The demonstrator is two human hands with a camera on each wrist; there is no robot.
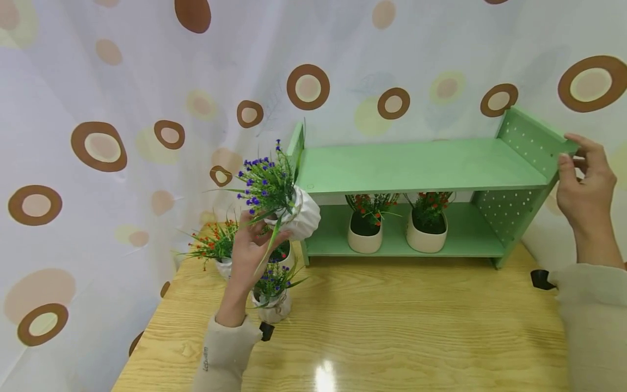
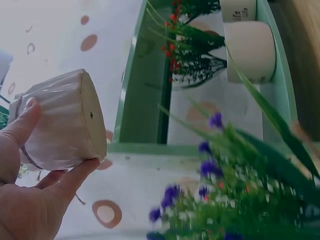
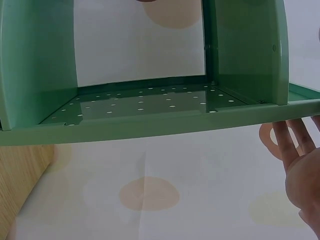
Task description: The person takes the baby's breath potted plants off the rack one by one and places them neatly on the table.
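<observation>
Our left hand (image 1: pixel 250 247): clamped on a ridged white pot (image 1: pixel 305 216), tilted sideways
Our right hand (image 1: pixel 589 182): fingers bent, gripping the smooth green shelf (image 1: pixel 421 163) at its corner

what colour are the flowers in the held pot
The small flowers in the ridged white pot are purple-blue, clearest in the head view.

A white, fluted pot of purple-flowered greenery (image 1: pixel 305 218) is held tilted by the left hand (image 1: pixel 249 249) beside the left end of a green, two-tier shelf (image 1: pixel 421 163); the shelf, upright, is gripped by the right hand (image 1: pixel 589 188) at its upper right corner.
</observation>
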